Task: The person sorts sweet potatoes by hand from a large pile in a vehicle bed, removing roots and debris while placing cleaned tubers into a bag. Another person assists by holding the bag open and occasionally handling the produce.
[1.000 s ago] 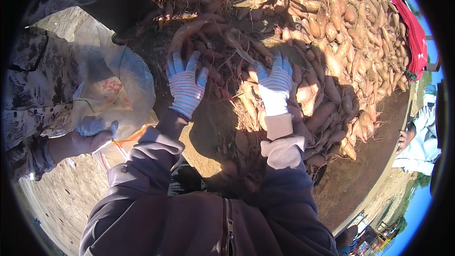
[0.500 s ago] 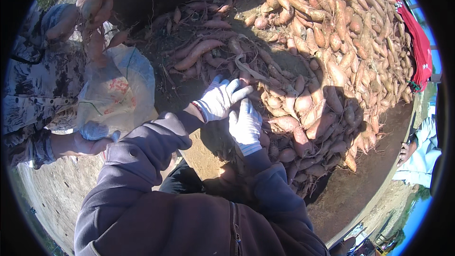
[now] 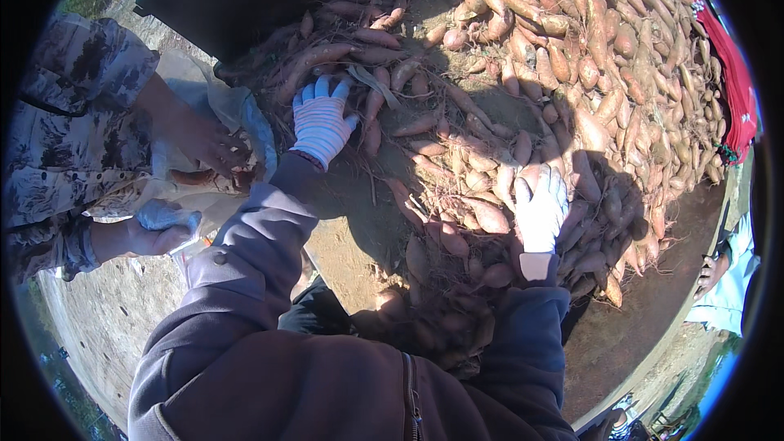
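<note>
My left hand [image 3: 321,125], in a white striped knit glove, lies with fingers spread on the left part of a sweet potato heap [image 3: 608,106]. Just beyond its fingertips is a long, shaded sweet potato [image 3: 317,63]. A pale flat strip [image 3: 374,86], perhaps a dry stem, lies to its right. My right hand [image 3: 541,211], gloved alike, rests palm down on the nearer part of the heap, fingers stretched out and thumb apart. A reddish sweet potato [image 3: 487,215] lies to its left. Whatever is under both palms is hidden.
At left a person in patterned clothing holds a translucent plastic bag [image 3: 175,180], one hand [image 3: 214,143] over sweet potatoes in its mouth. A dark panel [image 3: 286,0] stands behind the heap. Red cloth [image 3: 731,73] hangs at the far right edge; another person's hand [image 3: 709,273] shows below.
My hands have parted from close together: the left moved left and away, the right moved right and nearer. The other person's raised sweet potato cluster is now down at the bag.
</note>
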Demonstrator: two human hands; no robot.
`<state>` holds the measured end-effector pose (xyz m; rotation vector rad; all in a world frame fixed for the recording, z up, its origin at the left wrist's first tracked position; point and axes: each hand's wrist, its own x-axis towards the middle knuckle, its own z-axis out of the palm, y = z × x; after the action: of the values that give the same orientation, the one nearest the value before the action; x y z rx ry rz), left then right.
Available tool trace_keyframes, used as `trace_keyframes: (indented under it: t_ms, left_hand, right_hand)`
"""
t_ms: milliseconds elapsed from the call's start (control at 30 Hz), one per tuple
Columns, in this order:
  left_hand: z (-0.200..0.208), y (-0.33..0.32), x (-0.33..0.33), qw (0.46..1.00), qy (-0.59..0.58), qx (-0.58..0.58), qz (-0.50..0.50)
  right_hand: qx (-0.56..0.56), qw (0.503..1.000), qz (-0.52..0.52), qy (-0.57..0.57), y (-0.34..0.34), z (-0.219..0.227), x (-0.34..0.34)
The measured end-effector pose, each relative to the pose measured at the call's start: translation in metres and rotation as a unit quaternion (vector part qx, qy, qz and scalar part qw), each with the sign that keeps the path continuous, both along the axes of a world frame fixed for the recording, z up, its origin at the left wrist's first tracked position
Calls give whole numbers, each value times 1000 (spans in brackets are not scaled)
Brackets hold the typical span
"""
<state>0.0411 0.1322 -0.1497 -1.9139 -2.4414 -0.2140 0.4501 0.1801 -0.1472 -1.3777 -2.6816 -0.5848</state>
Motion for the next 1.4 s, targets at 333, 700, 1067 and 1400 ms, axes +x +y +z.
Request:
trace_keyframes:
  t_ms: [333, 700, 1067, 1400]
  left_hand:
    - [-19, -103, 71, 965, -188, 109, -147]
    - [22, 10, 8, 960, 114, -251, -46]
    - [102, -94, 112, 140, -979, -24, 144]
    - [33, -131, 113, -58, -985, -104, 127]
  right_hand:
    - [-57, 988, -67, 125, -53, -8, -45]
    - [-274, 761, -6, 588, -131, 26, -96]
    - [-453, -5, -32, 891, -120, 43, -32]
    - [-289, 919, -99, 248, -44, 66, -55]
